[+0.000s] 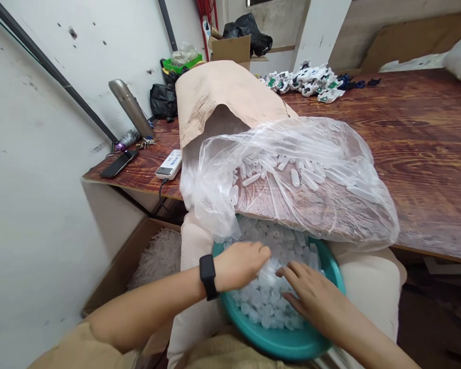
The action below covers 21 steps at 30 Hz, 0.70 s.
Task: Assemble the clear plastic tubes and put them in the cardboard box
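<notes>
A teal plastic basin (pixel 288 344) rests on my lap, heaped with small translucent plastic tubes (pixel 261 300). My left hand (pixel 240 265), with a black band on the wrist, lies on the pile with its fingers curled into the tubes. My right hand (pixel 311 292) rests on the heap with fingers stretched flat toward the left hand. Above the basin a clear plastic bag (pixel 292 174) with more of the same tubes hangs over the table edge out of a brown paper sack (pixel 223 97).
The wooden table (pixel 418 143) carries a phone (pixel 119 163), a white power strip (pixel 170 164), a metal flask (pixel 131 107) and a pile of small white-green packets (pixel 311 82). A cardboard box (pixel 138 261) with more tubes stands on the floor at left. A white wall is close on the left.
</notes>
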### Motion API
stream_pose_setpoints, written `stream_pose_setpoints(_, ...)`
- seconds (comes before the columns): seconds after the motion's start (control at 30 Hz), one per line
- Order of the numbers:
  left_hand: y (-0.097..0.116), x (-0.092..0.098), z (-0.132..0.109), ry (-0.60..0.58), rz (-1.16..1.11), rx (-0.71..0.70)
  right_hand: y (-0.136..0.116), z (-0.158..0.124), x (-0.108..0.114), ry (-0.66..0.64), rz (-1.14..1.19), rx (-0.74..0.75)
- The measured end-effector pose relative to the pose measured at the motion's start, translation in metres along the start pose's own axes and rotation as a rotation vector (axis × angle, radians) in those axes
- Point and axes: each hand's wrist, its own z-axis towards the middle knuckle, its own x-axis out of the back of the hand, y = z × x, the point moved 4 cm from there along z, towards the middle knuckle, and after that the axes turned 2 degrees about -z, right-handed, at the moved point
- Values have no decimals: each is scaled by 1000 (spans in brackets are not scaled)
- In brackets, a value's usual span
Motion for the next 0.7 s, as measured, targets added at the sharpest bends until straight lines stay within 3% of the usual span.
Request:
stream_pose_setpoints(0.13, -14, 11, 22, 20, 93, 99, 0, 10, -12, -16, -58, -4)
stream_pose_setpoints(0.33, -32, 4, 35, 14, 51, 130, -1, 5, -24, 21, 37, -2)
stream_pose_setpoints(0.6, -25, 2, -2, 123, -213, 171, 9, 5, -16, 129, 344, -32)
stream_pose_setpoints(0.7, -18, -4, -19, 163, -527, 239, 17, 5, -12, 209, 530, -66)
